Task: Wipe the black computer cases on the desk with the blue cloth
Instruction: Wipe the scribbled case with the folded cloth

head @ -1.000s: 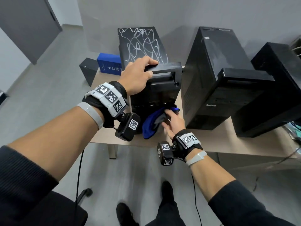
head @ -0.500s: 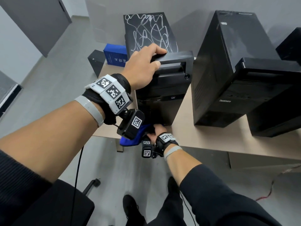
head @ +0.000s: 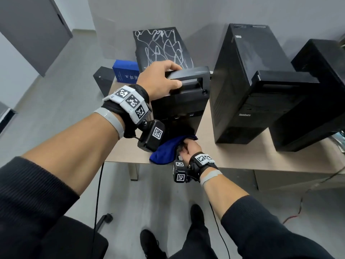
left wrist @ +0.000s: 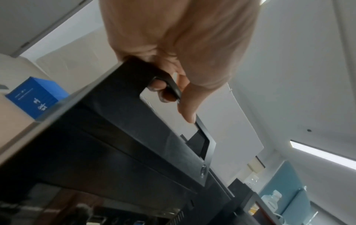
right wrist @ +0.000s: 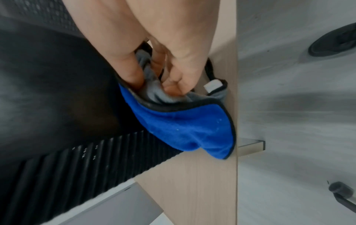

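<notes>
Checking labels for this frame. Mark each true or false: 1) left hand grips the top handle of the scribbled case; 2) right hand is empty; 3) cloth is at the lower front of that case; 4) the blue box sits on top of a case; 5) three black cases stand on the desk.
1) The left hand grips the top handle of the scribbled case: true.
2) False: the right hand holds the blue cloth, fingers bunched into it.
3) True: the cloth is at the case's lower front, near the desk edge.
4) False: the blue box sits on the desk beside the case.
5) True.
</notes>
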`<action>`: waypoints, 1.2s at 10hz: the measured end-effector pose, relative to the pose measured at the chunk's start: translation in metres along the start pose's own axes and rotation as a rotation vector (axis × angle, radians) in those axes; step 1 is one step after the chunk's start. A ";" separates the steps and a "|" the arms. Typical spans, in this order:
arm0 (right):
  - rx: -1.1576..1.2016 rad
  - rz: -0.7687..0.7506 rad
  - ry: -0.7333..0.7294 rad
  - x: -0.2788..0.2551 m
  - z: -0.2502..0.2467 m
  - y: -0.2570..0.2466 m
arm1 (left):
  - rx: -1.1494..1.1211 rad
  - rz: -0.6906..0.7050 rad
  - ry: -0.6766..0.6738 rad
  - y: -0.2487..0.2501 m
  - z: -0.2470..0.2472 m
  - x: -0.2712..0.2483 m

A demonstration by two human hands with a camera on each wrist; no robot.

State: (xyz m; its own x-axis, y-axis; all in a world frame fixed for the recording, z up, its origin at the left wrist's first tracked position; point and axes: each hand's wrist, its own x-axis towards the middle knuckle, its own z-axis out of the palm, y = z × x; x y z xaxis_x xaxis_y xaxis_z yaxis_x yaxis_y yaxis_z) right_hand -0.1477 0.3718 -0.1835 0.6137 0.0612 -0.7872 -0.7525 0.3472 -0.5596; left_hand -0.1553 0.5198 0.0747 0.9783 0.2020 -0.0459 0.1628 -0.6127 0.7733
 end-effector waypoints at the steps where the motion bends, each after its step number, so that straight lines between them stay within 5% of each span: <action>1: -0.012 -0.030 0.025 -0.017 -0.002 0.003 | -0.095 -0.036 -0.016 0.003 0.001 -0.010; 3: 0.160 -0.082 -0.016 -0.058 -0.016 0.024 | -0.179 -0.030 -0.048 0.001 0.009 -0.035; 5: 0.304 -0.291 -0.118 -0.115 0.015 0.004 | -0.223 -0.006 -0.072 0.013 0.023 -0.049; 7: 0.215 -0.369 0.039 -0.097 0.019 0.015 | -0.242 -0.014 -0.102 0.018 0.025 -0.049; 8: 0.151 -0.171 0.140 -0.064 0.002 0.038 | -0.218 -0.008 -0.095 0.015 0.027 -0.046; 10: 0.111 0.178 0.020 -0.054 -0.002 0.039 | -0.147 0.017 -0.070 0.011 0.028 -0.042; 12: 0.202 0.042 -0.225 -0.073 0.001 0.037 | -0.160 -0.003 -0.066 0.014 0.028 -0.040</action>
State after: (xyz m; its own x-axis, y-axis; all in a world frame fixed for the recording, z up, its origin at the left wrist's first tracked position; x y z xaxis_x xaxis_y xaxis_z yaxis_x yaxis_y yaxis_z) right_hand -0.2199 0.3805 -0.1463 0.6373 0.2775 -0.7189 -0.7296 0.5175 -0.4471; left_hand -0.1884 0.4817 0.0700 0.9850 0.1496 -0.0855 0.1481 -0.4813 0.8639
